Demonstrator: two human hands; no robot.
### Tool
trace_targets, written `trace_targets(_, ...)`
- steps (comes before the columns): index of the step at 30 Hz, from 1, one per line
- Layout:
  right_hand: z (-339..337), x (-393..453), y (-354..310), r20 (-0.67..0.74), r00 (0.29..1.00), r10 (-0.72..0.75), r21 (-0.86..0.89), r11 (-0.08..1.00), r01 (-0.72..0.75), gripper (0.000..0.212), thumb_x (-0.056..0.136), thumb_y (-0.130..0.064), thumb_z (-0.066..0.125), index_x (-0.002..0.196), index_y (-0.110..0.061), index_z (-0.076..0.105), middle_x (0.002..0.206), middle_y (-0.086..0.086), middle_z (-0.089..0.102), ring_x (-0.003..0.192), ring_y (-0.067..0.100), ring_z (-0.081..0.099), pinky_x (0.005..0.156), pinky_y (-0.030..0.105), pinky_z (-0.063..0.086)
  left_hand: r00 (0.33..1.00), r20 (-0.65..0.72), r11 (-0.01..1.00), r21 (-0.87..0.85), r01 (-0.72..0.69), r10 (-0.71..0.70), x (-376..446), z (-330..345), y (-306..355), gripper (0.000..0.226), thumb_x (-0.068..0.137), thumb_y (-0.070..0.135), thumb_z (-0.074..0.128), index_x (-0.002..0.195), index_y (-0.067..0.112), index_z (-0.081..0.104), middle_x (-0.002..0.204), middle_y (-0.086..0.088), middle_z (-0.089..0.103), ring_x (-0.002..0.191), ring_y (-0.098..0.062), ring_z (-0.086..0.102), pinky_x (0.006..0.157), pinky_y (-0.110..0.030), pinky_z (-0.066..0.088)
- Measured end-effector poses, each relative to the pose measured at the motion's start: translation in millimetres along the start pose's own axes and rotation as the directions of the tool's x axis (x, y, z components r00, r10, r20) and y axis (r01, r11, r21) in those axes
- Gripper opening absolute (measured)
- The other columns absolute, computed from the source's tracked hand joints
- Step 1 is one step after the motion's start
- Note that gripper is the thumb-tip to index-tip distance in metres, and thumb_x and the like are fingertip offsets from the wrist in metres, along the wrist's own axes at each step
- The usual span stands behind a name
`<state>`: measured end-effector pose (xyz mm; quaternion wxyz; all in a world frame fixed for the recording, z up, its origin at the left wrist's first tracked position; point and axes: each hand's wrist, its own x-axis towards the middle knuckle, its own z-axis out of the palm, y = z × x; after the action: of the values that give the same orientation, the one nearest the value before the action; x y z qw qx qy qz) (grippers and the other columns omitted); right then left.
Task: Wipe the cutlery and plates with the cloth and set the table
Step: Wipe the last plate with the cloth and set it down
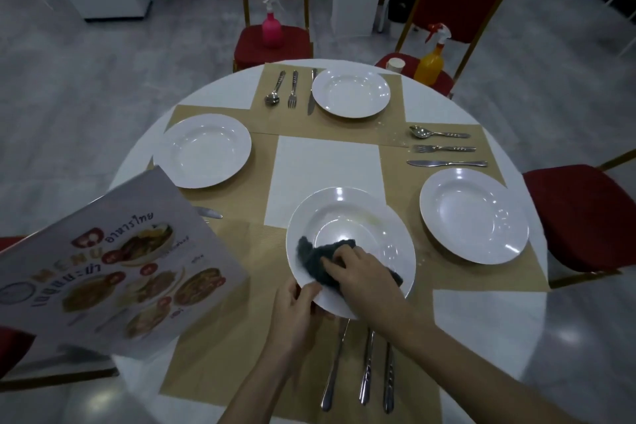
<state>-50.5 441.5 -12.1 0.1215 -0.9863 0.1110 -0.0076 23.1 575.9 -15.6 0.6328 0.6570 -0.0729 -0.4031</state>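
A: Cloth [323,260] — dark, bunched on the near plate [354,217], right hand [361,272] on top, fingers curled into it.

B: Left hand [297,299]?

A: Pinching that plate's near rim, thumb over the edge. Plate looks lifted over the placemat (can't tell how far), near side of the round white counter [488,327].

B: Around it?

A: Three cutlery pieces [366,361] just below the plate. Three more plates at the other settings, far [351,93], left [203,150], right [473,215]. Menu card [113,272] on the left.

Four round white plates [351,93], at twelve, three, six and nine o'clock; two plastic spray bottles [272,22]; one dark cloth [323,260]; one printed menu card [113,262].
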Motion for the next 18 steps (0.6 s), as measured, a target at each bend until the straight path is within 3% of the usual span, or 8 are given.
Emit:
trace_targets(3, -8, -10, 4, 0.039, 0.998, -0.042, -0.086, 0.995, 0.046, 0.046, 0.067, -0.013, 0.081, 0.111, -0.014, 0.068, 0.094, 0.008, 0.064, 0.079, 0.023, 0.062, 0.064, 0.031, 0.053, 0.999, 0.030, 0.999, -0.028, 0.032, -0.031, -14, -6, -12, 0.022, 0.095, 0.009, 0.051, 0.104, 0.015, 0.070, 0.095, -0.010, 0.074, 0.088, -0.025, 0.070, 0.070, -0.036, 0.058)
trace_targets(6, -15, -11, 35, 0.051, 0.994, 0.094, -0.248, 0.966, -0.079, 0.037, 0.091, -0.011, 0.056, 0.127, -0.013, 0.053, 0.122, 0.011, 0.055, 0.109, 0.027, 0.053, 0.092, 0.038, 0.046, 1.000, 0.024, 1.000, 0.007, 0.020, -0.020, -29, -6, -21, 0.016, 0.084, 0.024, 0.057, 0.088, 0.016, 0.070, 0.084, -0.010, 0.069, 0.079, -0.027, 0.065, 0.067, -0.040, 0.054)
trace_targets(9, -14, -17, 39, 0.056, 0.975, 0.214, -0.245, 0.950, -0.195, 0.039, 0.095, -0.009, 0.047, 0.134, -0.012, 0.044, 0.131, 0.010, 0.047, 0.120, 0.027, 0.044, 0.101, 0.036, 0.038, 1.000, -0.009, 1.000, 0.016, 0.004, -0.004, -33, 2, -23, 0.017, 0.084, 0.024, 0.057, 0.091, 0.015, 0.070, 0.089, -0.009, 0.071, 0.087, -0.027, 0.067, 0.072, -0.044, 0.055)
trace_targets(11, -8, -25, 18, 0.076, 0.985, 0.157, -0.157, 0.977, -0.144, 0.041, 0.092, -0.010, 0.054, 0.132, -0.011, 0.049, 0.127, 0.011, 0.051, 0.116, 0.027, 0.049, 0.097, 0.035, 0.041, 0.999, -0.043, 1.000, -0.004, -0.007, 0.007, -33, 4, -22, 0.014, 0.091, 0.012, 0.056, 0.097, 0.010, 0.069, 0.092, -0.011, 0.071, 0.090, -0.028, 0.066, 0.076, -0.046, 0.054)
trace_targets(13, -3, -39, -5, 0.098, 0.995, 0.017, -0.081, 0.997, -0.009, 0.048, 0.074, -0.014, 0.075, 0.120, -0.011, 0.063, 0.108, 0.010, 0.063, 0.096, 0.025, 0.062, 0.078, 0.033, 0.051, 0.998, -0.063, 1.000, -0.007, 0.005, -0.005, -36, 3, -22, 0.020, 0.094, 0.006, 0.052, 0.106, 0.008, 0.068, 0.098, -0.011, 0.073, 0.094, -0.027, 0.068, 0.081, -0.046, 0.056)
trace_targets(15, -1, -50, -12, 0.103, 0.992, -0.071, -0.090, 0.993, 0.081, 0.057, 0.057, -0.019, 0.088, 0.111, -0.014, 0.070, 0.093, 0.005, 0.066, 0.079, 0.019, 0.064, 0.064, 0.028, 0.053, 0.999, -0.041, 1.000, -0.001, 0.020, -0.020, -41, 0, -23, 0.023, 0.094, 0.005, 0.050, 0.108, 0.008, 0.068, 0.095, -0.012, 0.074, 0.090, -0.026, 0.069, 0.077, -0.041, 0.058)
trace_targets(18, -4, -53, 0, 0.067, 0.996, -0.064, -0.135, 0.988, 0.072, 0.056, 0.063, -0.016, 0.084, 0.116, -0.012, 0.067, 0.096, 0.007, 0.065, 0.081, 0.020, 0.063, 0.067, 0.030, 0.053, 0.998, 0.014, 0.997, 0.047, 0.054, -0.055, -51, 3, -24, 0.022, 0.094, 0.004, 0.051, 0.105, 0.009, 0.069, 0.090, -0.011, 0.074, 0.082, -0.024, 0.069, 0.067, -0.033, 0.057)
